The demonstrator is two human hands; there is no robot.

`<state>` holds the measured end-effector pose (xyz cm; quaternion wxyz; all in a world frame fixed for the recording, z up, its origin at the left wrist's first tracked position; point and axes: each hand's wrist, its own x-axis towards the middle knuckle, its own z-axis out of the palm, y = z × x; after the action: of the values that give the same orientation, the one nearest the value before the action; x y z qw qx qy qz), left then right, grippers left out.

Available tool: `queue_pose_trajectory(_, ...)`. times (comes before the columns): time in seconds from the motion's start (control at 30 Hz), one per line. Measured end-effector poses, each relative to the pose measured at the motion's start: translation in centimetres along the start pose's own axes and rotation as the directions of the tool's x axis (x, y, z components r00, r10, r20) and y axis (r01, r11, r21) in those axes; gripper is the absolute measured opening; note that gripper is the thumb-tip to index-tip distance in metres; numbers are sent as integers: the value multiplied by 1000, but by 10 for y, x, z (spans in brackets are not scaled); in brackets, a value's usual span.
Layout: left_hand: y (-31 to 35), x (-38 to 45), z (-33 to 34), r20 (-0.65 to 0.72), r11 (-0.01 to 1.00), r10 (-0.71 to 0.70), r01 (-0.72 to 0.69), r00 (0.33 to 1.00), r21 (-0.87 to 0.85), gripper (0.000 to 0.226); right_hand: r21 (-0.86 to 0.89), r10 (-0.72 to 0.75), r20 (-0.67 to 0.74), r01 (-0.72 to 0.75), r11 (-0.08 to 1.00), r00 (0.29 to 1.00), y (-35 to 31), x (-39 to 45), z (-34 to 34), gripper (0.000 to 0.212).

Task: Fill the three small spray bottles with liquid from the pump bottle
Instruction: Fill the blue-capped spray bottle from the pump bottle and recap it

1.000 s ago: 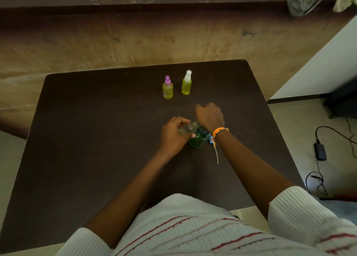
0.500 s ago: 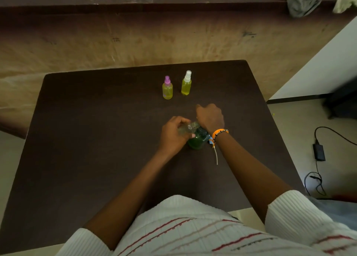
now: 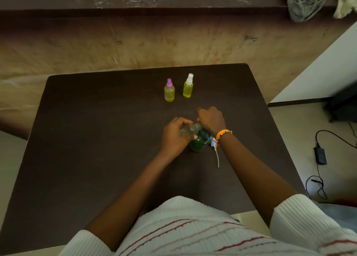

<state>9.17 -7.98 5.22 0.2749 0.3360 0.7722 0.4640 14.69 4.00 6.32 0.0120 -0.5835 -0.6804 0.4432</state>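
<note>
- Head view, worktop (image 3: 96, 139): dark brown surface carrying all the task items; a tan, creased wall covering is rising behind its far edge.
- Left hand (image 3: 174, 135): fingers are curling round a small clear spray bottle (image 3: 190, 129), holding it tilted with its mouth towards the right hand; the cap is off it.
- Right hand (image 3: 211, 119): closed over the top of the pump bottle (image 3: 200, 141); what the fingers are gripping beneath is hidden; an orange beaded bracelet (image 3: 222, 134) is sitting on the wrist.
- Pump bottle: green liquid is showing through its body; standing on the worktop at centre, just beneath and between both hands, touching the left thumb.
- Loose sprayer with dip tube (image 3: 216, 151): lying on the worktop just right of the pump bottle; the thin tube is trailing towards the person.
- Pink-capped spray bottle (image 3: 169, 91): standing upright, holding yellow liquid, beyond the hands.
- White-capped spray bottle (image 3: 188, 86): standing upright just beside the pink-capped one, to its right, also yellow; the two are apart, not touching.
- Floor, right side: a black power adapter (image 3: 320, 155) with its cable is lying there.
- Ledge, top right: grey cloth (image 3: 303, 2) is lying bunched.
</note>
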Motion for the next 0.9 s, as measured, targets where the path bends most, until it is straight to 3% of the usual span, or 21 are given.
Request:
queue_pose_trajectory(0.1, -2, 0, 2, 9, 1000, -16, 16, 1000, -1, 35, -10, 4, -124, -6, 1000, 992, 5, 3, 5, 48)
queue_pose_trajectory(0.2, -4, 0, 1, 14, 999, -34, 34, 999, -11, 36, -41, -7, -136, 1, 999, 991, 4, 3, 6, 49)
queue_pose_trajectory(0.4, 1, -1, -1, 3, 1000, -6, 6, 1000, -3, 36, -43, -17, 54, 20, 999, 998, 0, 6, -1, 52)
queue_pose_trajectory(0.47, 2, -1, -2, 5, 1000, 6, -6, 1000, 6, 35, -34, -21, 98, 24, 999, 995, 0, 8, -3, 45)
queue_pose_trajectory(0.53, 2, -1, -2, 7, 1000, 1, -1, 1000, -2, 34, -36, -27, 74, 30, 999, 997, 1, 9, -2, 40)
queue_pose_trajectory(0.7, -2, 0, 1, 12, 1000, -27, 27, 1000, 10, 35, -37, -28, -145, 22, 999, 989, 8, 9, 9, 46)
queue_pose_trajectory(0.83, -3, 0, 0, 18, 999, -33, 33, 999, 7, 35, -58, -43, -142, 35, 998, 989, 8, 10, 10, 45)
queue_pose_trajectory(0.9, -1, -1, -1, 19, 1000, -25, 25, 1000, -1, 34, -56, -33, -76, 29, 998, 997, 8, 11, 7, 48)
